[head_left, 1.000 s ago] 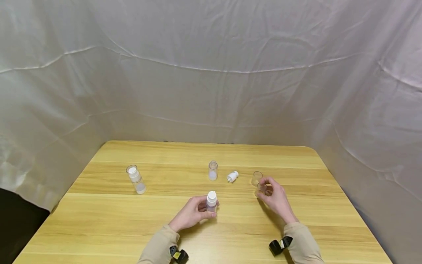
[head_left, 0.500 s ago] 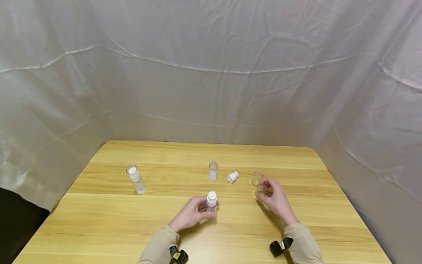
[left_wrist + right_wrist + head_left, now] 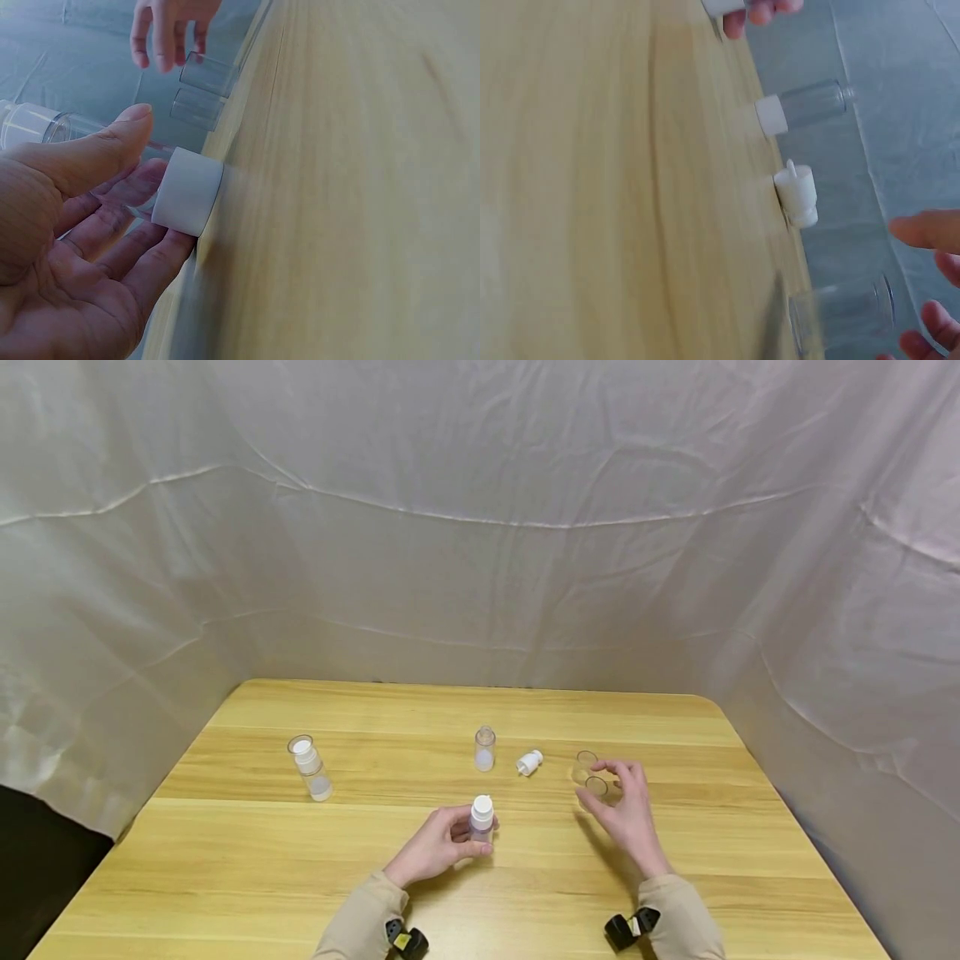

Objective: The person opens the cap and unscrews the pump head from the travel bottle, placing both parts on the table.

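Left hand (image 3: 438, 843) curled around a white-topped bottle (image 3: 482, 812), held upright; to that bottle's right stands a clear cup (image 3: 596, 788), long axis vertical, closest to the right hand (image 3: 628, 812), whose thumb and fingers are spread apart just by its rim, holding nothing

Looking forward and down from the head, farthest off, over the table (image 3: 225, 860). From the left wrist, facing closely past the left hand (image 3: 82, 285) toward the right hand (image 3: 176, 15). From the right wrist, skimming the table, sharing the pump (image 3: 799, 191) with the head view.
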A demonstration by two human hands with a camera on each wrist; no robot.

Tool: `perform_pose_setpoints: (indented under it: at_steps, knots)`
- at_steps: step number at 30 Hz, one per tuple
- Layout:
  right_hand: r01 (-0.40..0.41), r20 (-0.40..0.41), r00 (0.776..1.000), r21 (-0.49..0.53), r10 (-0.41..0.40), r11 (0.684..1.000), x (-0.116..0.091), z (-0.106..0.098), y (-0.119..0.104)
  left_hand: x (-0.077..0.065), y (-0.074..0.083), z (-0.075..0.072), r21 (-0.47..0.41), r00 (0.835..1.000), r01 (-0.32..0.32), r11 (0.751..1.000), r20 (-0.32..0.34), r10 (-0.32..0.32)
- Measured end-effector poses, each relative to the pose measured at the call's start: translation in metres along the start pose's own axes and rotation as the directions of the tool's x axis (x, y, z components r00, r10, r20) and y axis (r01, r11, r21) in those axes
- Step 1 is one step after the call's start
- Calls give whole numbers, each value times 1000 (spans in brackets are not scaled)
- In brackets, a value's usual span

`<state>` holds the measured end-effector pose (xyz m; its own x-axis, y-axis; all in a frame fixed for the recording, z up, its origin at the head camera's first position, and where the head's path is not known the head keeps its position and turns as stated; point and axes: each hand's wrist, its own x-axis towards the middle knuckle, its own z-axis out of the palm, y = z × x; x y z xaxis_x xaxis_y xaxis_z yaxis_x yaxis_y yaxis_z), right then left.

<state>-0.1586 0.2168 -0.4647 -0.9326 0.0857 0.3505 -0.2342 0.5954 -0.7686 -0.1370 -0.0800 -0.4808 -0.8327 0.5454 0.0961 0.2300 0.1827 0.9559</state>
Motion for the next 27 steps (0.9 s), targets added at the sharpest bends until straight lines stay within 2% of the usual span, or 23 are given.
perform_pose_setpoints:
  at_steps: [4, 9, 17, 22, 27]
  knots:
    - [40, -87, 996, 32, -37, 999, -3, 7, -6, 0, 0, 0, 0, 1000, -1, 1000, -1, 1]
    - [100, -115, 989, 66, -92, 993, -6, 13, -12, 0, 0, 0, -1, 1000, 2, 1000, 1, -2]
    - [188, -54, 981, 88, -184, 978, -11, 19, -30, 0, 0, 0, -1, 1000, 1, 1000, 0, -1]
    - [258, -10, 966, 98, -258, 961, -15, 23, -41, 0, -1, 0, -8, 1000, -2, 1000, -1, 2]
    - [307, 32, 948, 165, -316, 937, -18, 29, -54, 0, -1, 0, -22, 1000, -3, 1000, 5, 3]
